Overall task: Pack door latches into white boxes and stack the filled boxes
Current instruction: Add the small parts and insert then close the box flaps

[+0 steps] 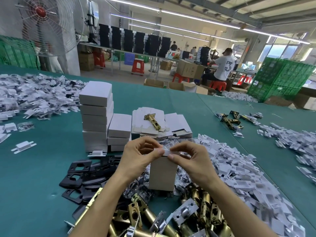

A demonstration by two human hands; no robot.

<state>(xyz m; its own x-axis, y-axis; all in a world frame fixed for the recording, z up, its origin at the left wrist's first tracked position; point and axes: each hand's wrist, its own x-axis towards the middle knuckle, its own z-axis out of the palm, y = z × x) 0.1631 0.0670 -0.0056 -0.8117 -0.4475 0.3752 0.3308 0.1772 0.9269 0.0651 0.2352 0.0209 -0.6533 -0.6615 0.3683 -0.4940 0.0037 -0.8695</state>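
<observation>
A white box [162,173] stands upright on end in front of me, on top of small plastic bags. My left hand [138,158] and my right hand [189,159] both pinch its top flap [165,152] from either side. Brass door latches [153,218] lie heaped at the near edge. Closed white boxes form a tall stack [95,115] with a shorter stack [119,132] beside it. One brass latch [152,121] lies on a pile of flat unfolded boxes [150,124].
Black strike plates [80,177] lie to the left. White plastic pieces [239,171] spread right, more [34,96] far left. Loose latches [230,118] sit at the right on the green table [51,161]. Green crates [280,77], a fan [44,19] and seated workers are behind.
</observation>
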